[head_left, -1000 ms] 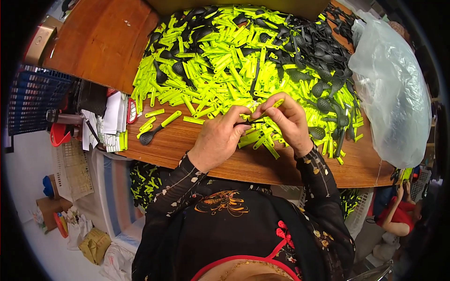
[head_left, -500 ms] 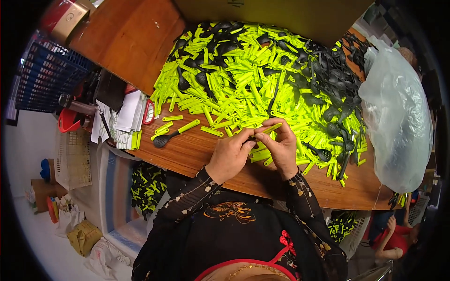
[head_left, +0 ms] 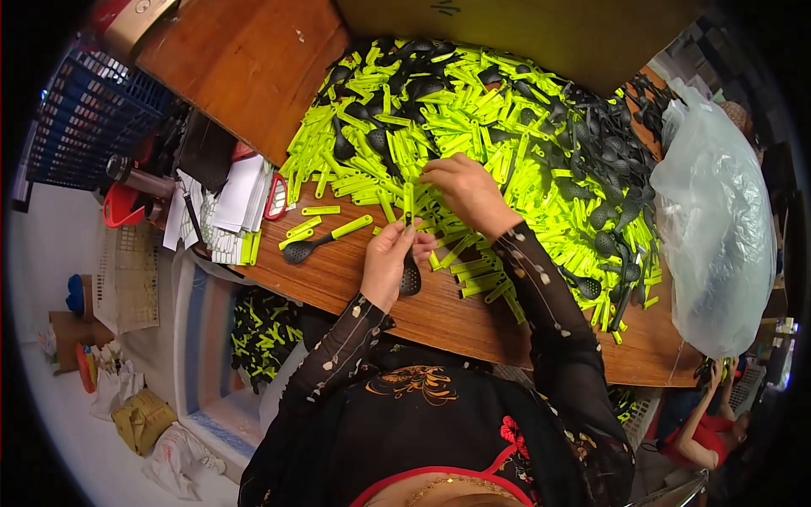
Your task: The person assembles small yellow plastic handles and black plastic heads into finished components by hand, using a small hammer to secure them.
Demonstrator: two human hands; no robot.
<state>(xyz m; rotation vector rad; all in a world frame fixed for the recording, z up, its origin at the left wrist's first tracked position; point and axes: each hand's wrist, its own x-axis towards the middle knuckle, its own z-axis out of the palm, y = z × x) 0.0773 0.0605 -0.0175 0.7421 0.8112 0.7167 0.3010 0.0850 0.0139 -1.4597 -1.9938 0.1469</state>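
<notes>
We have a black plastic spoon with little holes and a flat lime-green handle (head_left: 410, 277) over the brown wooden table (head_left: 448, 318). Now only our left hand (head_left: 391, 258) pinches it; our right hand (head_left: 463, 190) is no longer on it. The spoon's two parts look joined. Our right hand is over the heap of lime-green plastic handles (head_left: 486, 108); we cannot tell if it holds anything.

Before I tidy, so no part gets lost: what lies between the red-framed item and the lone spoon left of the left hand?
Two loose green handles lie between the red-framed item and the spoon, as the head view shows.
</notes>
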